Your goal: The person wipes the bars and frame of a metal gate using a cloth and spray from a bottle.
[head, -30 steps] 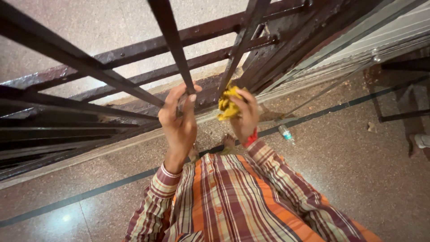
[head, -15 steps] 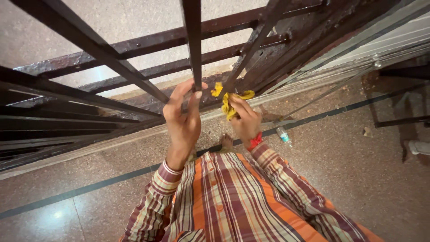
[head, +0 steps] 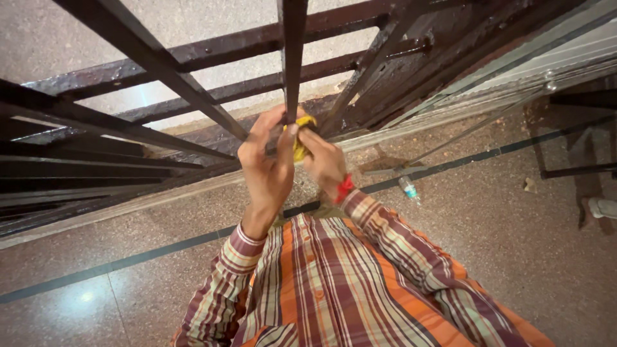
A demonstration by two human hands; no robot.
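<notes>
My left hand (head: 265, 168) grips a dark vertical bar (head: 292, 58) of an iron gate, fingers wrapped around it low down. My right hand (head: 323, 164) holds a crumpled yellow cloth (head: 300, 138) and presses it against the same bar, right beside my left fingers. A red band sits on my right wrist. Both arms wear a striped orange and maroon shirt. Most of the cloth is hidden between the two hands.
The gate's rusty cross rails (head: 212, 96) and other slanted bars (head: 154, 64) fill the upper view. A speckled stone floor (head: 527, 244) with a dark inlaid line lies below. A small plastic bottle (head: 407, 188) lies on the floor to the right.
My right hand has carried the yellow cloth leftward from the right-hand bar to the bar that my left hand grips. My left hand keeps its hold.
</notes>
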